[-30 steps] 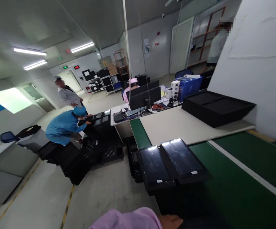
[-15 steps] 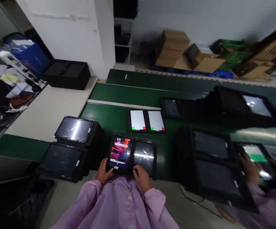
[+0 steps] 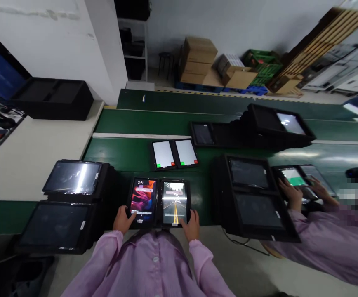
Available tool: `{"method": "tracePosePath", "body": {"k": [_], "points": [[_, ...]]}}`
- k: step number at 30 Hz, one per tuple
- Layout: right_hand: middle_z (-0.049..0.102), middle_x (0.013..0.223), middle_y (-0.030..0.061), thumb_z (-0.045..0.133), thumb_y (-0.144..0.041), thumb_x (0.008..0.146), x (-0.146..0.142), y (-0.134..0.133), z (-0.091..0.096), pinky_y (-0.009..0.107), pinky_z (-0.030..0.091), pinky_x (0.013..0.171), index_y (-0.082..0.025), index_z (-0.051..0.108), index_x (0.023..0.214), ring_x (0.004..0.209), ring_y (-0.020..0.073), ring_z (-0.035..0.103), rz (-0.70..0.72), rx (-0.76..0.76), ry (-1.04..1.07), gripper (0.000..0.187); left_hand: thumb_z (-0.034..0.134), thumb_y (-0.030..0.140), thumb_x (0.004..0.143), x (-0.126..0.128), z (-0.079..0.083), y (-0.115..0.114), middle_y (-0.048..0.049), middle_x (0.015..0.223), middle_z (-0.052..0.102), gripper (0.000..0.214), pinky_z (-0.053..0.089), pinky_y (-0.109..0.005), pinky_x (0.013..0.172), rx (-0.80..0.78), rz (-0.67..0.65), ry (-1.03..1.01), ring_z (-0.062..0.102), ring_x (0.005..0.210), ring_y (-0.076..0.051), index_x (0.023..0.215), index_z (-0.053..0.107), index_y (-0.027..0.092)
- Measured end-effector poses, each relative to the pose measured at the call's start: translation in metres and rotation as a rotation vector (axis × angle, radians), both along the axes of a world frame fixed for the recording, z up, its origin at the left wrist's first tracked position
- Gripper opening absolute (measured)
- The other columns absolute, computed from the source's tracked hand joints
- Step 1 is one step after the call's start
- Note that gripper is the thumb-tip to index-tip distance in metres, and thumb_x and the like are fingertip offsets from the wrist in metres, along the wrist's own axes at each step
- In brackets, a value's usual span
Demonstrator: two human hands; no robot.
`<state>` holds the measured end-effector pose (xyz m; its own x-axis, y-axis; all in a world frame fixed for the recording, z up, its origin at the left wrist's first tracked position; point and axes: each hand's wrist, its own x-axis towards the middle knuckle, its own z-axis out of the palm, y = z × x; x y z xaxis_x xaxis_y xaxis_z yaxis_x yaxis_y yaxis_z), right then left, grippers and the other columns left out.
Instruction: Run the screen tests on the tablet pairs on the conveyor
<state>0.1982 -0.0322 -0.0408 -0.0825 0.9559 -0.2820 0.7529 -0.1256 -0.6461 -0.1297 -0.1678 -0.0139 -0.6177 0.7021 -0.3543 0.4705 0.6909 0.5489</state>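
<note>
Two tablets lie side by side in a black tray in front of me. The left tablet point(image 3: 143, 197) shows a red and purple lock screen reading 3:21. On the right tablet point(image 3: 174, 204) is a lit picture of a road with a yellow line. My left hand point(image 3: 125, 219) grips the lower left corner of the left tablet, thumb over its screen edge. At the right tablet's lower right corner, my right hand point(image 3: 191, 225) has its thumb on the screen and its fingers round the side. Beyond them, two tablets point(image 3: 163, 153) show white screens with green and red corners.
Stacked black trays with dark tablets stand left point(image 3: 70, 177) and right point(image 3: 250, 173). More stacked trays point(image 3: 259, 128) sit farther back on the green bench point(image 3: 129, 150). At right, a co-worker's hands point(image 3: 293, 194) are on another tablet. Cardboard boxes point(image 3: 197, 57) are by the wall.
The right tablet's screen has gone from dark to lit with the road picture. My right hand has moved from its lower left to its lower right corner. The view has shifted right.
</note>
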Motion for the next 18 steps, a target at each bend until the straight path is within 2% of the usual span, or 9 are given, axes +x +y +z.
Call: {"method": "tracePosePath", "body": {"k": [3, 5, 8, 12, 15, 18], "points": [[0.035, 0.149, 0.0280, 0.060, -0.054, 0.073, -0.021, 0.036, 0.004, 0.056, 0.035, 0.107, -0.003, 0.047, 0.136, 0.135, 0.0428, 0.037, -0.031, 0.009, -0.059, 0.082, 0.043, 0.064, 0.080, -0.012, 0.007, 0.027, -0.0153, 0.105, 0.058, 0.052, 0.049, -0.044, 0.090, -0.086, 0.089, 0.030, 0.061, 0.097, -0.031, 0.096, 0.055, 0.015], [0.039, 0.146, 0.0288, 0.058, -0.053, 0.074, -0.034, 0.063, 0.007, 0.055, 0.034, 0.107, -0.002, 0.049, 0.133, 0.134, 0.0427, 0.039, -0.047, 0.034, -0.049, 0.078, 0.040, 0.063, 0.081, -0.019, 0.009, 0.040, -0.0165, 0.100, 0.059, 0.050, 0.047, -0.044, 0.093, -0.042, 0.161, 0.062, 0.061, 0.097, -0.031, 0.088, 0.057, 0.016], [0.045, 0.142, 0.0281, 0.050, -0.052, 0.079, -0.044, 0.103, 0.009, 0.047, 0.032, 0.112, 0.002, 0.049, 0.132, 0.134, 0.0375, 0.041, -0.060, 0.061, 0.052, 0.076, 0.041, 0.059, 0.081, -0.025, 0.014, 0.053, -0.0190, 0.102, 0.061, 0.051, 0.044, -0.046, 0.100, 0.114, 0.213, 0.154, 0.058, 0.104, -0.034, 0.094, 0.060, 0.013], [0.052, 0.136, 0.0252, 0.044, -0.051, 0.082, -0.039, 0.169, 0.005, 0.041, 0.033, 0.112, 0.001, 0.050, 0.132, 0.130, 0.0321, 0.047, -0.102, 0.041, 0.122, 0.072, 0.044, 0.055, 0.084, -0.022, 0.024, 0.083, -0.0179, 0.113, 0.062, 0.054, 0.042, -0.047, 0.104, 0.281, 0.150, 0.187, 0.057, 0.111, -0.032, 0.113, 0.058, 0.011], [0.053, 0.136, 0.0241, 0.041, -0.051, 0.084, -0.038, 0.233, -0.002, 0.039, 0.034, 0.112, 0.000, 0.052, 0.131, 0.130, 0.0311, 0.048, -0.135, 0.019, 0.137, 0.070, 0.046, 0.053, 0.084, -0.019, 0.026, 0.134, -0.0162, 0.125, 0.060, 0.058, 0.043, -0.044, 0.106, 0.330, 0.123, 0.062, 0.059, 0.114, -0.028, 0.124, 0.054, 0.013], [0.055, 0.134, 0.0232, 0.041, -0.053, 0.085, -0.045, 0.296, -0.013, 0.038, 0.035, 0.109, -0.003, 0.058, 0.125, 0.129, 0.0306, 0.049, -0.155, -0.015, 0.150, 0.067, 0.048, 0.048, 0.085, -0.024, 0.018, 0.202, -0.0179, 0.135, 0.056, 0.060, 0.042, -0.039, 0.108, 0.234, 0.207, -0.122, 0.059, 0.119, -0.026, 0.132, 0.049, 0.009]]}}
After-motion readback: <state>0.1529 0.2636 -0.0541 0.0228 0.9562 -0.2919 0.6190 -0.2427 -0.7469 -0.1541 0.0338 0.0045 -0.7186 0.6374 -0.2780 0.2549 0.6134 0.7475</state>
